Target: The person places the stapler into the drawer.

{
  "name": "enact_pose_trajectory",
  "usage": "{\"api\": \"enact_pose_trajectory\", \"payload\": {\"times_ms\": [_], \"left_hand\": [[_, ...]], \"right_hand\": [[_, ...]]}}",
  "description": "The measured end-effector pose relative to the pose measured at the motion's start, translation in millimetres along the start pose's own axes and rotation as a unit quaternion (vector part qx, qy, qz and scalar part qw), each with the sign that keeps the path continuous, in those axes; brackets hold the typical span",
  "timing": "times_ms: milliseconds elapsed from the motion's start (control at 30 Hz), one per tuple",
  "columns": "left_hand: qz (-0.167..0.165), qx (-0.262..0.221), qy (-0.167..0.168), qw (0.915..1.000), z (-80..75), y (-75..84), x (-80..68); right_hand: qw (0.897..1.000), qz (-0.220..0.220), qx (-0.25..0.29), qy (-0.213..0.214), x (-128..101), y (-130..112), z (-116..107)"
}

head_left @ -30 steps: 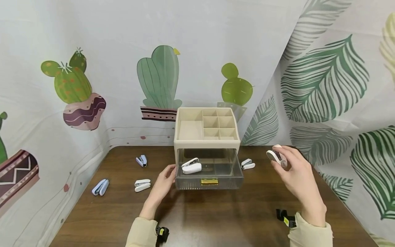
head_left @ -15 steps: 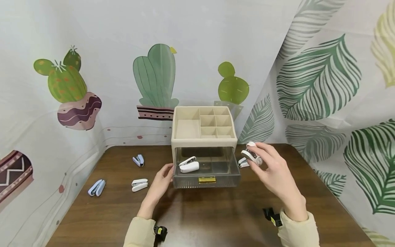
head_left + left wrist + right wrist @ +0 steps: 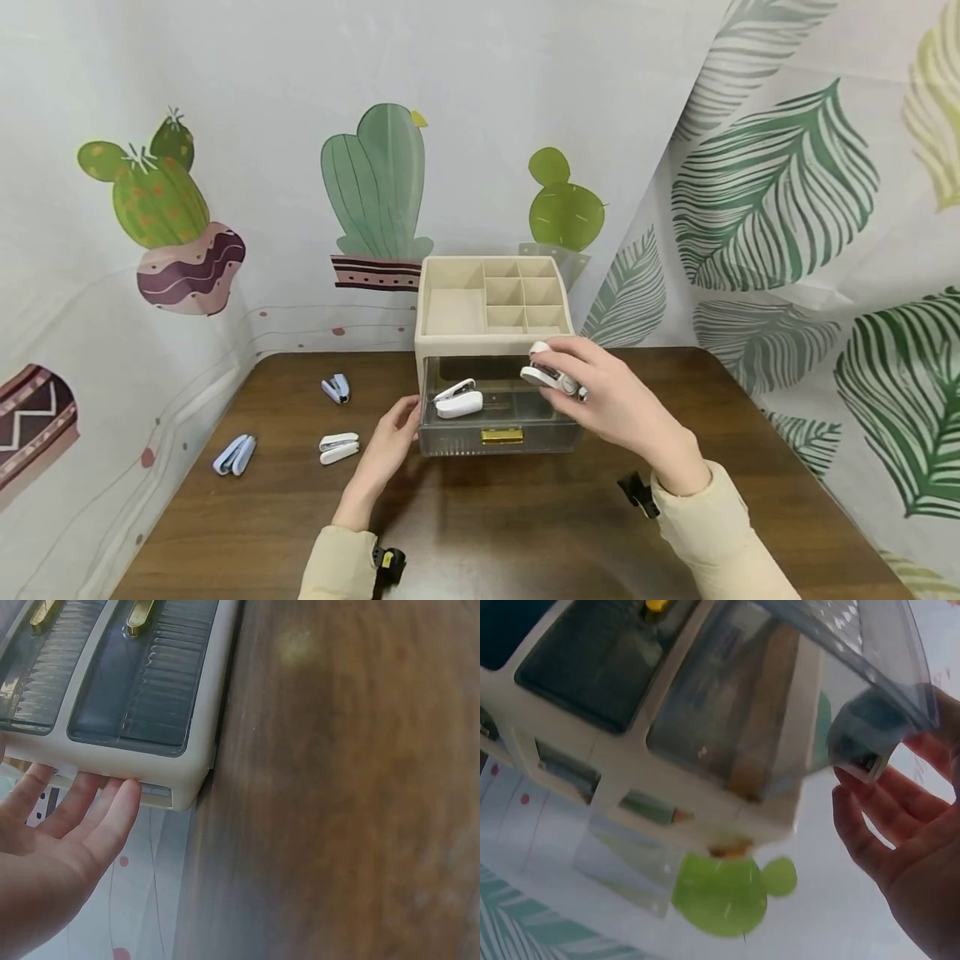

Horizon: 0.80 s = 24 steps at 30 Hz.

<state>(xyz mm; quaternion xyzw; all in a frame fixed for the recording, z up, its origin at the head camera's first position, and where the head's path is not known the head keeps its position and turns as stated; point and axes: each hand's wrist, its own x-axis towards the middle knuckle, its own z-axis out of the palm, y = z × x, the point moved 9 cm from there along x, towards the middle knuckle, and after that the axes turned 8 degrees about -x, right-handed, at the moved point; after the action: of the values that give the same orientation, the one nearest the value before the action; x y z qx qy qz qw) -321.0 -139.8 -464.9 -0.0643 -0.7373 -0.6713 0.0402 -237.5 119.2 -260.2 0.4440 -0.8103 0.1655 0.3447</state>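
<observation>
In the head view, my right hand (image 3: 611,400) pinches a small white stapler (image 3: 546,377) between thumb and fingers, above the right part of the pulled-out clear drawer (image 3: 453,442). The right wrist view shows that stapler (image 3: 866,739) partly behind the drawer's see-through wall. Another white stapler (image 3: 460,405) lies in the drawer's left part. My left hand (image 3: 386,450) rests against the left side of the cream desk organizer (image 3: 495,343). In the left wrist view, its extended fingers (image 3: 112,817) touch the organizer's side edge.
Left on the brown table (image 3: 480,533) lie a white stapler (image 3: 340,447) and two blue ones, a nearer stapler (image 3: 235,455) and a farther stapler (image 3: 336,388). The organizer's top has open compartments (image 3: 523,292). A patterned cloth (image 3: 480,125) hangs behind.
My right hand has moved left with the white stapler, from beside the organizer to over the drawer. The left hand stays at the organizer's side. The head view has shifted slightly.
</observation>
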Motion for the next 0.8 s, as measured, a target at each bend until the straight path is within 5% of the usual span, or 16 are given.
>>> {"api": "enact_pose_trajectory", "payload": {"times_ms": [233, 500, 800], "left_hand": [[-0.003, -0.01, 0.0, 0.9999, -0.2, 4.5, -2.1], [0.002, -0.005, -0.015, 0.9999, 4.0, 30.8, -13.0], [0.003, -0.008, 0.002, 1.0, -0.9, -1.8, -0.8]], "right_hand": [[0.994, -0.029, 0.042, -0.093, 15, -3, 35], [0.981, -0.028, 0.035, -0.187, 26, -4, 61], [0.967, -0.013, -0.002, -0.256, 30, -4, 79]]}}
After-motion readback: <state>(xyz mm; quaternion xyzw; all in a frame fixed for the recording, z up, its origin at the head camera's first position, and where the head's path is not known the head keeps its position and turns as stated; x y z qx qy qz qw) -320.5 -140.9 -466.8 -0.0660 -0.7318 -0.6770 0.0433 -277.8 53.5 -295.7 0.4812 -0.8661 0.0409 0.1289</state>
